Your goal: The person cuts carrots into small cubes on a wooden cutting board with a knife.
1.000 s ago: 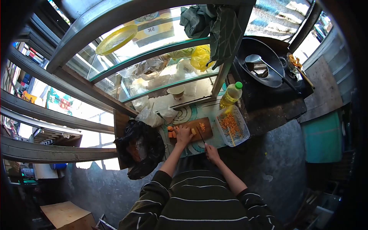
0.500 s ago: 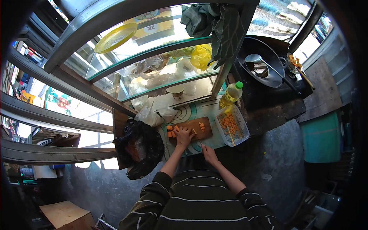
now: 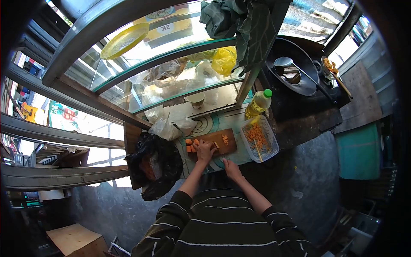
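Observation:
My left hand (image 3: 204,151) is closed over a piece of carrot (image 3: 216,145) on a wooden cutting board (image 3: 231,144), fingertips pressing it down. My right hand (image 3: 232,169) grips a knife (image 3: 224,160) by the handle, just off the board's front edge; little of the blade can be made out. Orange carrot chunks (image 3: 189,148) lie left of my left hand. A small heap of diced carrot (image 3: 225,139) rests on the board's right side. Beside the board, a clear plastic tub (image 3: 272,150) contains diced carrot and a yellow-handled utensil (image 3: 258,150).
A bottle of yellow liquid (image 3: 258,104) with a green cap stands behind the tub. Further right, a wok (image 3: 306,64) holds a ladle (image 3: 299,70). Left are a black plastic bag (image 3: 171,160) and white plastic bags (image 3: 165,128). A glass display case (image 3: 171,64) rises behind the board.
My right hand and the knife have shifted slightly down and left, away from the carrot. My left hand has barely moved and still presses on the carrot piece.

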Demonstrator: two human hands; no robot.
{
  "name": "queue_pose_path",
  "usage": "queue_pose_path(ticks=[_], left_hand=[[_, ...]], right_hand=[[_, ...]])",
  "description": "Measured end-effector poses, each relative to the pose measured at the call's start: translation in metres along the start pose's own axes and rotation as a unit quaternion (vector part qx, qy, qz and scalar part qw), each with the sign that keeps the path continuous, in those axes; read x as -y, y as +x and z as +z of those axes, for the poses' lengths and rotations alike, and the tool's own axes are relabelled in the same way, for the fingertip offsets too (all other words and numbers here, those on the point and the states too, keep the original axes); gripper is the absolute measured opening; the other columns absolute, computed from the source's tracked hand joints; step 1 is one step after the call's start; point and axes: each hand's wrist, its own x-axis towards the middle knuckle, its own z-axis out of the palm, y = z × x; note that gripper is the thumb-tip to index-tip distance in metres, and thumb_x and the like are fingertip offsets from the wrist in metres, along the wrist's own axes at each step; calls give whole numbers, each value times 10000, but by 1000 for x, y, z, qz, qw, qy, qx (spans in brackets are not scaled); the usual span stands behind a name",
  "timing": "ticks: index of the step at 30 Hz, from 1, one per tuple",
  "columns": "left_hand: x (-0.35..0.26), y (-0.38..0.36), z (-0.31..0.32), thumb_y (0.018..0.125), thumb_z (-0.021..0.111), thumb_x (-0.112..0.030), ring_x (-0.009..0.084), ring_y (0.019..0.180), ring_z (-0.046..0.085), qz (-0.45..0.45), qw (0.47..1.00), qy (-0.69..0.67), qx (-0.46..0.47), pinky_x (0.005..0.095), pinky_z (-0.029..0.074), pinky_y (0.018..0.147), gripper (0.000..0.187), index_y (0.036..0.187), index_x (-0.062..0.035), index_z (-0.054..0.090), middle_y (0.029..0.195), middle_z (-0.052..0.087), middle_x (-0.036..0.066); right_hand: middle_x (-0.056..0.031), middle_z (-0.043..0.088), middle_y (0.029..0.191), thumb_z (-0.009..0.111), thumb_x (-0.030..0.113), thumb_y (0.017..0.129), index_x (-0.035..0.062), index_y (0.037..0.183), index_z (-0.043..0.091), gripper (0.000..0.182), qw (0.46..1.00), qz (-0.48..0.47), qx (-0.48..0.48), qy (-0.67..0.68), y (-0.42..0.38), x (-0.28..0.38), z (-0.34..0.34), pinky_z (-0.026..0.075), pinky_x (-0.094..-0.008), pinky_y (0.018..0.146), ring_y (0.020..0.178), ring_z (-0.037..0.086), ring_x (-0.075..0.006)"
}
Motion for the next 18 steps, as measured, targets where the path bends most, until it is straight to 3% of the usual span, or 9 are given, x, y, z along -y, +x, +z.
queue_pose_path(ticks=[11,13,14,16,18], left_hand=[[5,3,-18,577,728,-288,187,913,497,8,1000,-9,6,426,276,814,378,920,-159,640,879,583,22],[13,13,-16,577,708,-296,180,930,491,155,988,17,-4,412,300,806,346,902,-192,651,908,567,10],[16,17,-14,577,708,-296,180,930,491,153,988,18,-5,412,300,806,346,902,-192,651,908,567,10],[18,26,-13,608,669,-277,168,940,488,266,961,14,73,421,313,806,262,864,-221,662,919,554,-1],[20,35,-12,630,653,-266,164,942,486,282,955,20,87,425,309,816,219,845,-226,666,912,553,-2]], right_hand=[[-278,568,858,301,430,904,-39,887,577,545,1000,-12,-14,18,0,0,-1,400,-475,755,891,514,-436],[-276,567,856,299,433,904,-41,883,569,546,1000,-10,-5,13,0,1,-3,398,-474,757,895,512,-435],[-276,567,856,299,433,904,-41,883,569,546,1000,-11,-4,12,0,2,-3,398,-474,757,895,512,-435],[-255,575,886,283,446,896,-2,892,595,546,1000,0,-2,-1,1,2,-4,405,-479,773,892,525,-416],[-256,575,887,285,447,895,-8,891,591,548,1000,-3,4,0,-1,1,-7,406,-480,772,890,525,-418]])
